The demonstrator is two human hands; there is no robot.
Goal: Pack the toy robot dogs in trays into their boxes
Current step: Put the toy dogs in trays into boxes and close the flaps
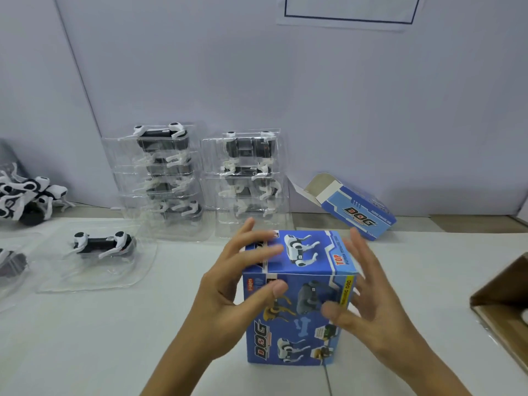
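Right now we have a closed blue box (298, 298) standing upright on the white surface (85, 338), near the centre and a little toward 6 o'clock. Our left hand (228, 284) has its fingers spread, with the fingertips lying over the top left edge and the thumb against the front face. Our right hand (368, 298) is spread too, fingers along the box's right side and thumb near the front right edge; motion blur keeps us from telling how firmly either hand presses.

At 12 o'clock from the box, two stacks of clear trays (163, 181) stand against the pale wall (343, 95), each tray holding a black-and-white toy robot dog. At 9 o'clock a single tray (94, 270) lies flat with one dog (104, 244) in it. Further out at 9 o'clock loose dogs (25, 198) lie in a heap. At 1 o'clock an open, unfilled box (354, 207) leans on its side. At 3 o'clock the corner of a brown carton (503, 304) shows.
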